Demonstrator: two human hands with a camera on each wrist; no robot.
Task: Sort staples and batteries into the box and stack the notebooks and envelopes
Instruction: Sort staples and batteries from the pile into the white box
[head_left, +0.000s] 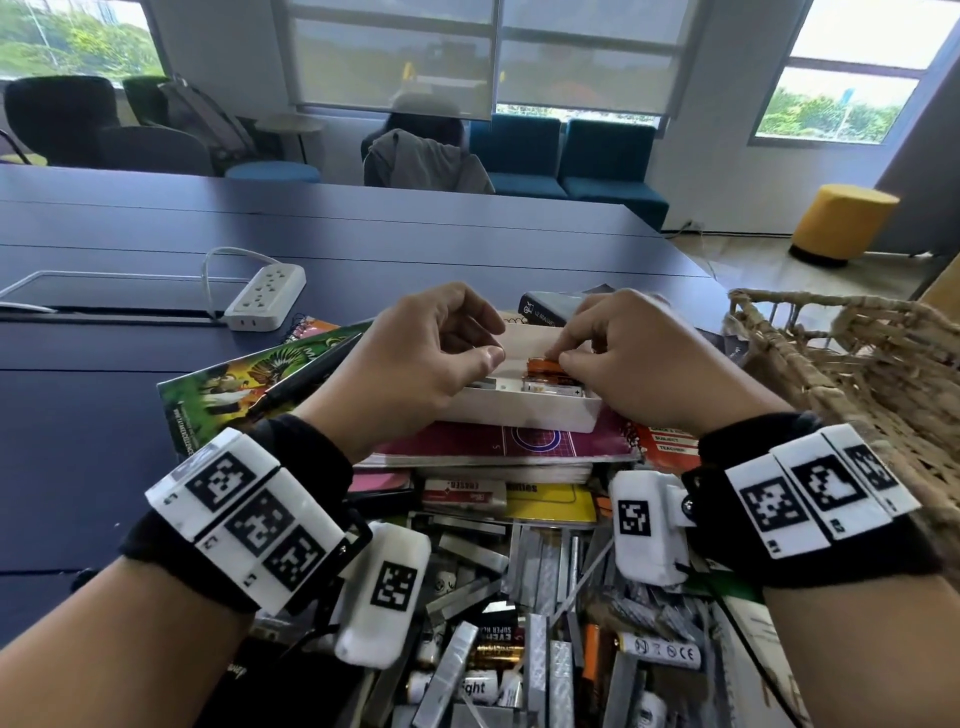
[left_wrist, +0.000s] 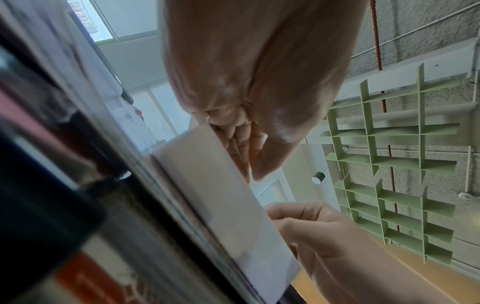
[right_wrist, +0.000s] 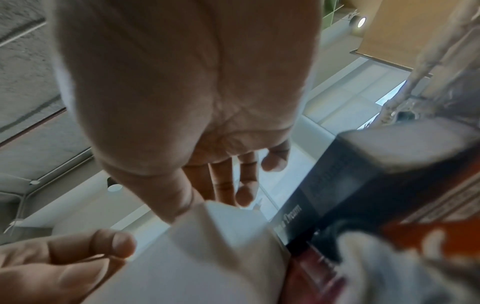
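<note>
A white box sits on a magenta notebook atop a stack of books. My right hand pinches an orange battery just above the batteries lying in the box. My left hand hovers over the box's left end, fingers curled and thumb close to the forefinger, with nothing visible between them. In the wrist views the box's wall runs right under both palms. Loose staple strips and batteries lie heaped near me.
A wicker basket stands to the right. A green illustrated notebook with a black pen lies left of the box, beyond it a power strip and a tablet. A person sits behind the dark table.
</note>
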